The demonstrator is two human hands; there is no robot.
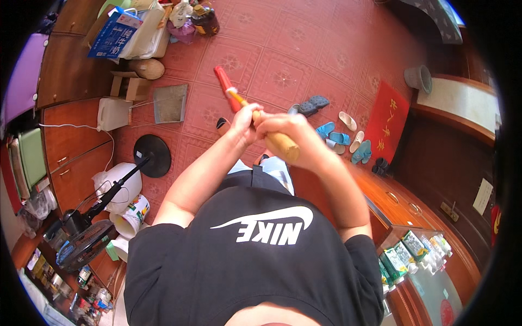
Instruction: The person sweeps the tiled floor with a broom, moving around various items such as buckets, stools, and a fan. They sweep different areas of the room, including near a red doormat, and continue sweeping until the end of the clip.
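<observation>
A long-handled floor tool runs from my hands toward the red tiles. Its round wooden handle (281, 146) points up at me, and its narrow red head (225, 87) is near the floor; whether it is a broom or a mop I cannot tell. My left hand (245, 122) grips the shaft lower down, toward the head. Close beside it, my right hand (285, 127), slightly blurred, is wrapped around the thicker upper part. To the left of the head a grey dustpan (170, 104) lies on the tiles.
Several slippers (339, 138) and a red doormat (386, 122) lie to the right, near a grey bucket (418, 78). The left side holds a black fan base (152, 156), a cardboard box (136, 89) and cabinets (77, 134). A wooden drawer cabinet (391, 199) stands close at right.
</observation>
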